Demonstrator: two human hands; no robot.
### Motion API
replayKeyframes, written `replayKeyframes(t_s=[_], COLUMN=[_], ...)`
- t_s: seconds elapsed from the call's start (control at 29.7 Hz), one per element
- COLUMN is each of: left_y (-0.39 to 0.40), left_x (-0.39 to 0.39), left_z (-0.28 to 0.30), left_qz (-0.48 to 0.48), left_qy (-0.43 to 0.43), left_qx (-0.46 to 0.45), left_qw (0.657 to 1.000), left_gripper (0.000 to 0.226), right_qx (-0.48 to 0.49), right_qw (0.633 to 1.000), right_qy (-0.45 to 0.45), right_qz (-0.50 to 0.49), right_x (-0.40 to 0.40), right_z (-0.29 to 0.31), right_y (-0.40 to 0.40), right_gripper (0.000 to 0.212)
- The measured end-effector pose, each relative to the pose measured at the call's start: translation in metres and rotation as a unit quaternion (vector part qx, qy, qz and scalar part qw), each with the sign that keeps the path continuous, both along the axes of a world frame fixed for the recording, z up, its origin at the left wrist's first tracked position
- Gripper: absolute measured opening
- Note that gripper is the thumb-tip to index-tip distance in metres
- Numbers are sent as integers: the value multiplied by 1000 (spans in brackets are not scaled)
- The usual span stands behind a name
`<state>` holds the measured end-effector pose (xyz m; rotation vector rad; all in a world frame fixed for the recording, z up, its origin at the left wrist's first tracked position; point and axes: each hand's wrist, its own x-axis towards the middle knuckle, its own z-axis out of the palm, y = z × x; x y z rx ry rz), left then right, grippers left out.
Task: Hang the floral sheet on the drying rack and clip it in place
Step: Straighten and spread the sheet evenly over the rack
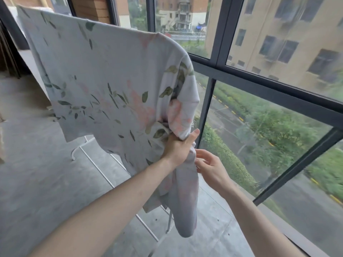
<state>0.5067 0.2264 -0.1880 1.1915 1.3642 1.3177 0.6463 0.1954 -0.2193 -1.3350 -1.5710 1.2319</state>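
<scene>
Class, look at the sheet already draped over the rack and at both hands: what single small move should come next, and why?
Probably the right hand should draw the bunched end down and spread it flat. The sheet lies smooth over the rack on the left, but its right end is gathered in the left hand and hangs in a twisted roll. No clip is visible yet.

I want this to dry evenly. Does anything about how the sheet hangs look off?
Yes. The floral sheet lies smooth over the rack's top, but its right end is bunched in the left hand, with a twisted tail dangling by the right hand. No clips are visible.
</scene>
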Motion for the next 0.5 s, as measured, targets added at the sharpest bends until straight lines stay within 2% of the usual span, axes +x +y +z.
replayKeyframes(t_s=[0.1,0.17,0.24,0.34,0.44,0.5], left_y=[-11,-24,-38,-56,-62,-53], left_x=[-21,-47,-76,-122,-175,-197], left_z=[-5,-14,-30,-59,-71,-64], left_qz=[-47,-93,-140,-139,-112,-41], left_qy=[58,40,-6,-1,68,52], left_qx=[27,18,-46,-200,-269,-250], left_qw=[997,995,989,970,954,966], left_gripper=[19,17,28,24,21,27], right_qx=[0,24,71,125,173,166], right_qw=[1000,1000,997,990,977,972], right_qy=[-14,-13,-21,-42,-37,-19], right_qz=[-9,-8,-3,-43,-123,-166], right_x=[0,-6,-15,-29,-49,-52], right_z=[-2,-3,-4,-14,-26,-26], right_y=[0,-5,-13,-25,-31,-31], right_gripper=[43,47,56,63,40,25])
